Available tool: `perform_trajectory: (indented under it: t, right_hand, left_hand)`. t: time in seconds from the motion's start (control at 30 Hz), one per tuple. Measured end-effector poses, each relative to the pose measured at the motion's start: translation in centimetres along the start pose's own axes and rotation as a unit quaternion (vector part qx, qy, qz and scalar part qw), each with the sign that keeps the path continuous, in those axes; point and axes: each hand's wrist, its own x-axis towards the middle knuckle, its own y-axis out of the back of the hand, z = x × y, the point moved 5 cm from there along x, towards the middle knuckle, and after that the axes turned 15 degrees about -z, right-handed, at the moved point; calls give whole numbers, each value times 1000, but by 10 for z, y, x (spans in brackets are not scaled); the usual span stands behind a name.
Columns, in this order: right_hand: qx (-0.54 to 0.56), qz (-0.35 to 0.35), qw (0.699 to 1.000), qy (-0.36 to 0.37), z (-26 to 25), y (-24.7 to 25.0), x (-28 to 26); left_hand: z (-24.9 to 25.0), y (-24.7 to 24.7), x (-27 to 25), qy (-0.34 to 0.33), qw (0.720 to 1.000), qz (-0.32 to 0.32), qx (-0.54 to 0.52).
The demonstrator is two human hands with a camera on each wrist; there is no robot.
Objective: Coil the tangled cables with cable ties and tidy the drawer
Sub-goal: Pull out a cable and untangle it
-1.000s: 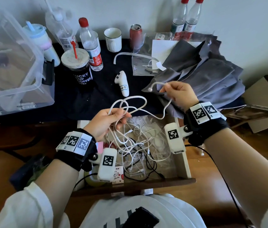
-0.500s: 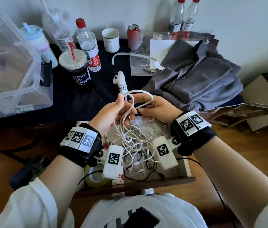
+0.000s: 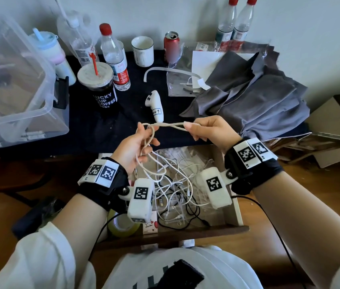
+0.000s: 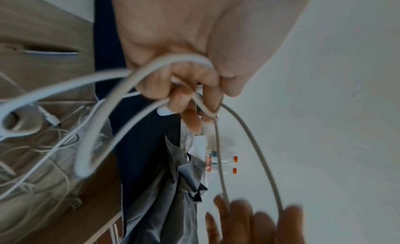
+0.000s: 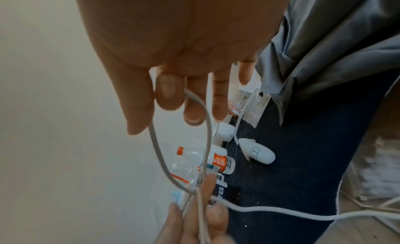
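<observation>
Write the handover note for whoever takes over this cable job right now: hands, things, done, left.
Left hand: grips gathered loops of the thin white cable, which trails down into the tangle.
Right hand: pinches the far end of a loop drawn sideways from the left hand.
The open wooden drawer below holds the tangled pile of white and black cables; a clear plastic bag with white strips, possibly the ties, lies on the dark tabletop.
Done: first cable partly looped.
Left: finish the coil, tie it, coil the others, tidy the drawer.

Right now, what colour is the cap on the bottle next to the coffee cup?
Red. The bottle cap shows best in the head view.
</observation>
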Motion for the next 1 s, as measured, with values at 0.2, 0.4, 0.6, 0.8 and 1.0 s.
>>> perform_trajectory:
  t: [0.2,0.4,0.6,0.8,1.0]
  right_hand:
    - [32,26,999,6,1,12,-12]
    - [-122,-76,972,-186,55,11,-15]
    - [-167,-38,967,-191,56,-3,-8]
    - [-237,-41,966,-99,0,-28,24]
    - [-196,-32,976,-94,24,-19,21]
  left_hand:
    - [-15,26,-1,12,989,101,-108]
    - [-3,33,1,-84,973,125,-174]
    - [4,15,0,-70,990,108,-55]
    - [2,-18,5,-40,997,53,34]
    - [3,-12,-2,3,995,30,91]
